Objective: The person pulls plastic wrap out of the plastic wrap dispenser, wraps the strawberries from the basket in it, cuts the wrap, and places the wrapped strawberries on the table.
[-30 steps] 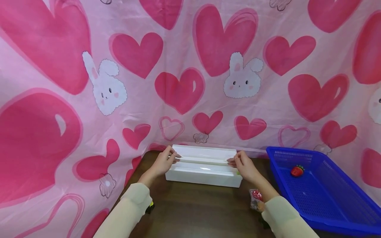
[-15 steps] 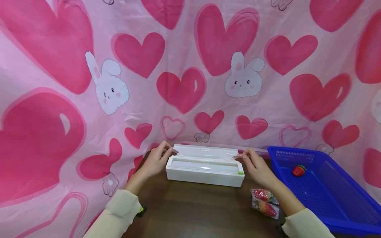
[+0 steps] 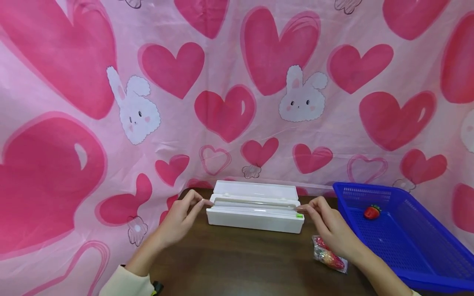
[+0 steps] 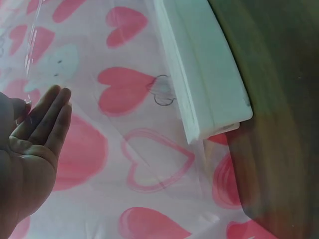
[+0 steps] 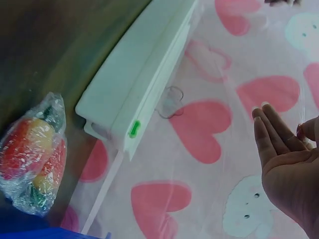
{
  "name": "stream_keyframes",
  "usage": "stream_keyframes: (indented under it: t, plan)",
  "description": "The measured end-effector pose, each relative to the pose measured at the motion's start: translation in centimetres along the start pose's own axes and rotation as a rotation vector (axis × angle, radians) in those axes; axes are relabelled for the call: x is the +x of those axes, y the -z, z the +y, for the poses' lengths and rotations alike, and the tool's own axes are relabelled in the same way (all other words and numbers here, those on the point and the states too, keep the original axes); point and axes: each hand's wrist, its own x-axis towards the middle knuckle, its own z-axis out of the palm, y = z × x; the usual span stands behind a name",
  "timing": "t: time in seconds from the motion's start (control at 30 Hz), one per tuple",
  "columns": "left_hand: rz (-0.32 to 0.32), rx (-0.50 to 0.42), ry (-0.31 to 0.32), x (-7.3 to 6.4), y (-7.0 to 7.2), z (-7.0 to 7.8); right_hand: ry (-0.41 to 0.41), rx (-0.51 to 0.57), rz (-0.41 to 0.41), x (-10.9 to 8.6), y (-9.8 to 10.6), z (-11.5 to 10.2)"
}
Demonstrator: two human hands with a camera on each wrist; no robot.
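Observation:
A long white cling film dispenser (image 3: 255, 222) stands on the dark table, its lid (image 3: 255, 189) tipped back and a green slider (image 3: 299, 215) at its right end. Clear cling film (image 4: 31, 50) stretches between both hands, its edge faintly visible as a shiny line. My left hand (image 3: 181, 216) pinches one corner of it between thumb and index finger, just off the dispenser's left end. At the right end, my right hand (image 3: 329, 224) pinches the other corner the same way. In both wrist views the remaining fingers are extended.
Fruits wrapped in clear film (image 3: 329, 257), red and yellow, lie on the table by the right forearm. A blue plastic basket (image 3: 355, 238) on the right holds a strawberry (image 3: 372, 212). Behind the table hangs a pink heart-print cloth (image 3: 229, 164).
Both hands have come away from the open dispenser, spreading outward and drawing nearer the person with the film's edge. The dispenser has barely moved.

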Motion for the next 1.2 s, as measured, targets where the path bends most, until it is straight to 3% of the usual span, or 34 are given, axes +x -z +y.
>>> stream_keyframes:
  t: [0.17,0.33,0.5,0.63,0.8,0.93,1.07,1.2]
  plan:
    - [0.02,0.044,-0.093,-2.7,0.2,0.6,0.052,0.015,-0.01,-1.8,-0.1,-1.3]
    - [-0.016,0.049,-0.184,-5.4,0.1,1.1,0.061,0.018,-0.042,-4.2,-0.4,-2.1]
    - [-0.039,0.054,-0.222,-7.5,-0.4,1.2,0.049,0.015,-0.084,-6.2,-1.0,-2.4]
    - [-0.021,0.148,-0.271,-8.7,-0.8,0.9,0.029,-0.091,-0.124,-7.5,-1.4,-2.3]
    - [0.024,0.268,-0.398,-9.4,-1.2,0.5,0.01,-0.24,-0.118,-8.4,-1.9,-2.5]
    - [-0.03,0.243,-0.455,-9.8,-1.4,0.5,0.016,-0.344,-0.085,-8.9,-2.1,-2.7]
    - [-0.124,0.194,-0.424,-10.5,-1.4,0.5,0.141,-0.28,-0.083,-9.5,-2.2,-1.8]
    - [-0.189,0.182,-0.446,-10.9,-1.5,0.2,0.248,-0.231,-0.127,-10.5,-2.5,-0.3]
